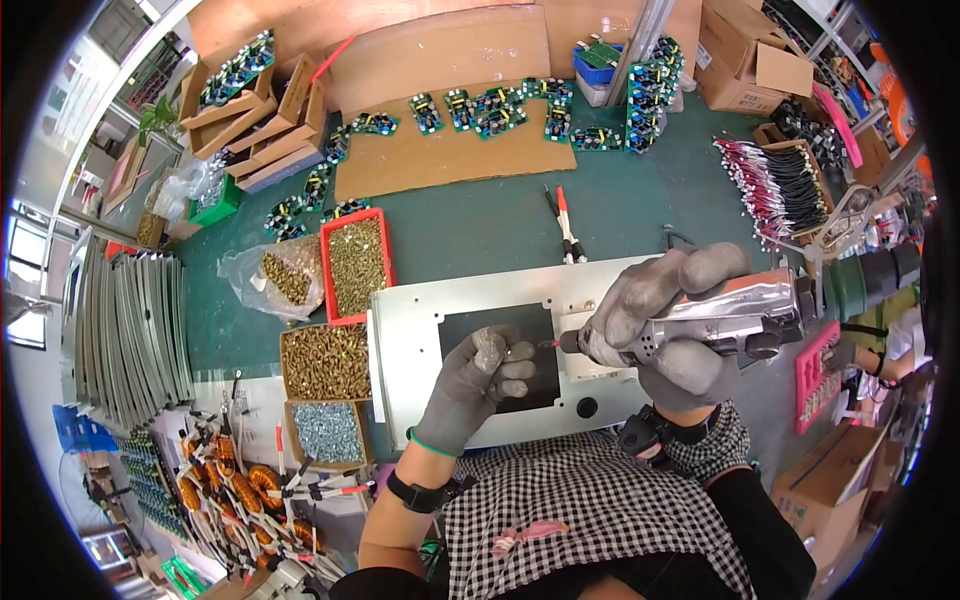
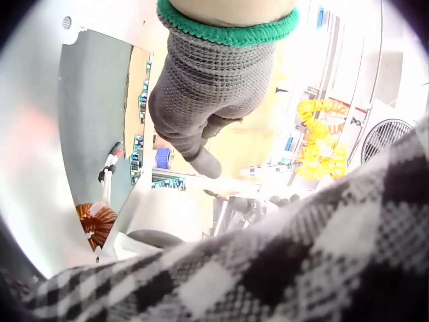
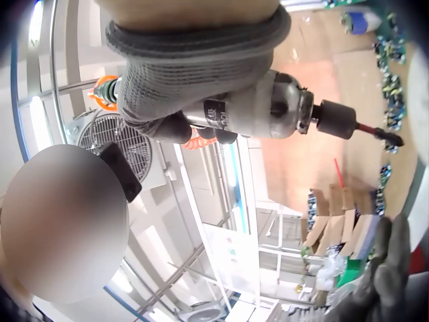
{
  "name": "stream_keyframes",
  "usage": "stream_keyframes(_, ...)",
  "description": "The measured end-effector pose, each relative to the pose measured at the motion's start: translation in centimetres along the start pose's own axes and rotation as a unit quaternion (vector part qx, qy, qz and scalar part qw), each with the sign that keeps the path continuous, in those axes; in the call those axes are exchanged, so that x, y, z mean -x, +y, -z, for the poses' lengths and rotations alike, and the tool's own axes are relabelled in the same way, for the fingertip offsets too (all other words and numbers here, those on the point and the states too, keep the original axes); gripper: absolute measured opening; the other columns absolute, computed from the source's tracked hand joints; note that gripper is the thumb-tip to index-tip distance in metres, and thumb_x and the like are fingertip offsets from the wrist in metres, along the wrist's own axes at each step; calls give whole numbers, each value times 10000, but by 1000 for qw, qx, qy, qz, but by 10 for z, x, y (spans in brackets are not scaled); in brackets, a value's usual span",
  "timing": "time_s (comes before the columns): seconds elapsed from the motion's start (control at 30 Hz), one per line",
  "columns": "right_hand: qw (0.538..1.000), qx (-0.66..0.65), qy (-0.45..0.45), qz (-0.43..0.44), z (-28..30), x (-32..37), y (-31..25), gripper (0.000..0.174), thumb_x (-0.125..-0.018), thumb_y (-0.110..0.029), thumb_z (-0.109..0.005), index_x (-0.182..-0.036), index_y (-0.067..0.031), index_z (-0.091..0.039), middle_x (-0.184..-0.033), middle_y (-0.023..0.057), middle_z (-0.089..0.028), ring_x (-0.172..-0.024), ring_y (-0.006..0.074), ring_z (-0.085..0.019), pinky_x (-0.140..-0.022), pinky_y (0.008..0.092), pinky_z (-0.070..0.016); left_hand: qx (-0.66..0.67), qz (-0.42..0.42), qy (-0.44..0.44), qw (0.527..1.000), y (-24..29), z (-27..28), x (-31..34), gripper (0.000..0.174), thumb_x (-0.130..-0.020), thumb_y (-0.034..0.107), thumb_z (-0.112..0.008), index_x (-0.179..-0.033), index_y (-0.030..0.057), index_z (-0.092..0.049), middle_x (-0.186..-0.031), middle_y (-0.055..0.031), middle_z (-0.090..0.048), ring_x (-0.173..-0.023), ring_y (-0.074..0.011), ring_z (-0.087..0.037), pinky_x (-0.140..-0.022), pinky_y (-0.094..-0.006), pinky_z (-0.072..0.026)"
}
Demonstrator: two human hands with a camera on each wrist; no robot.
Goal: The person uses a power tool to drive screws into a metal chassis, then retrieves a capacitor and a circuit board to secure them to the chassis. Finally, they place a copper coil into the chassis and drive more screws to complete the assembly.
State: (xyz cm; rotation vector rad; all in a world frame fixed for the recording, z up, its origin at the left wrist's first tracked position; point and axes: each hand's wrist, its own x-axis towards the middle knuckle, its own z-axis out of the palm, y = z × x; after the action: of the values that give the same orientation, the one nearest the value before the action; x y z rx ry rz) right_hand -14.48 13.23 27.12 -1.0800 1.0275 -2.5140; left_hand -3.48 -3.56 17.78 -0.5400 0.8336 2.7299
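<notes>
In the head view, my gloved right hand (image 1: 655, 310) grips a silver power screwdriver (image 1: 735, 312) lying almost level and pointing left. Its dark chuck (image 3: 335, 119) carries a thin red-banded bit (image 3: 369, 129). Below the tool lies a pale metal panel (image 1: 410, 340) with a large rectangular cutout (image 1: 540, 385). My gloved left hand (image 1: 475, 380) hovers over that cutout, just left of the bit tip, with its fingers curled. Nothing shows between the left fingers, though the palm is hidden. A pale block (image 1: 580, 350) sits on the panel under the screwdriver's nose.
Left of the panel are a red tray (image 1: 385, 245) of small brass parts, a box of brass screws (image 1: 325, 385) and a box of silver screws (image 1: 325, 455). Circuit boards (image 1: 500, 110) line the back. Two-coloured cables (image 1: 565, 225) lie behind the panel; wire bundles (image 1: 770, 190) are far right.
</notes>
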Motion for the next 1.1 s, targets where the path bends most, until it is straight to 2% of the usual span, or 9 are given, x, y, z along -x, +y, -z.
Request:
stream_keyframes(0.1, 997, -28, -70, 13, 2, 1, 2, 443, -768, -26, -640, -1161, -49, -438, -953, 196, -614, -704, 272, -632, -489, 337, -524, 3, -18, -25, 1000, -12, 2, 4, 460, -785, 433, -701, -992, 55, -540, -801, -25, -554, -676, -87, -529, -571, -207, -471)
stream_keyframes(0.17, 996, -31, -79, 15, -5, 5, 0, 440, -771, -31, -644, -1162, -47, -442, -942, 201, -618, -704, 274, -634, -494, 339, -528, -11, -43, -23, 999, -21, 6, 5, 435, -777, 437, -709, -944, 69, -546, -753, -24, -557, -618, -84, -518, -529, -200, -440)
stream_keyframes(0.3, 999, 12, -39, 5, -23, 15, -11, 452, -764, -28, -642, -1172, -45, -450, -921, 205, -623, -710, 282, -641, -517, 355, -542, -35, -62, 2, 997, -30, -3, 9, 434, -760, 453, -720, -896, 75, -553, -685, -22, -555, -525, -80, -485, -469, -200, -395)
stream_keyframes(0.5, 1000, 9, -23, 6, -27, 25, -6, 470, -731, -30, -646, -1159, -38, -452, -916, 203, -622, -694, 290, -643, -549, 376, -555, -51, -36, -31, 998, -38, -4, 12, 465, -751, 462, -724, -894, 54, -552, -652, -3, -548, -498, -71, -482, -447, -194, -383)
stream_keyframes(0.7, 999, 49, -21, -2, -29, 35, -20, 440, -740, -30, -639, -1138, -41, -450, -894, 187, -611, -702, 281, -634, -582, 384, -558, -36, -3, -24, 999, -46, -6, 12, 501, -752, 493, -704, -906, 44, -543, -647, 3, -533, -471, -55, -431, -411, -191, -327)
stream_keyframes(0.87, 996, 33, -78, 29, -21, 38, -24, 433, -748, -19, -663, -1123, -41, -447, -911, 175, -606, -733, 263, -634, -609, 396, -558, 7, 72, -74, 995, -44, -10, 12, 507, -792, 510, -654, -945, 42, -534, -623, 17, -491, -452, -53, -391, -404, -189, -317)
stream_keyframes(0.9, 997, 39, -58, 18, -22, 41, -25, 433, -747, -20, -668, -1120, -40, -448, -914, 175, -606, -737, 261, -634, -611, 396, -558, 10, 87, -85, 993, -45, -11, 13, 509, -801, 514, -642, -956, 41, -534, -618, 20, -482, -449, -53, -385, -403, -188, -318)
stream_keyframes(1.0, 998, 69, 4, -5, -27, 52, -28, 431, -756, -26, -677, -1121, -39, -447, -930, 172, -604, -751, 251, -638, -614, 392, -559, -92, -4, -16, 996, -54, -20, 12, 527, -814, 528, -617, -980, 34, -537, -617, 17, -481, -442, -52, -387, -397, -183, -309)
stream_keyframes(1.1, 998, 56, -17, -3, -19, 52, -26, 449, -765, -29, -675, -1141, -39, -431, -945, 173, -600, -749, 256, -639, -607, 390, -558, -61, 44, -22, 997, -53, -15, 9, 496, -852, 487, -605, -1021, 23, -561, -621, 7, -504, -446, -47, -400, -395, -186, -316)
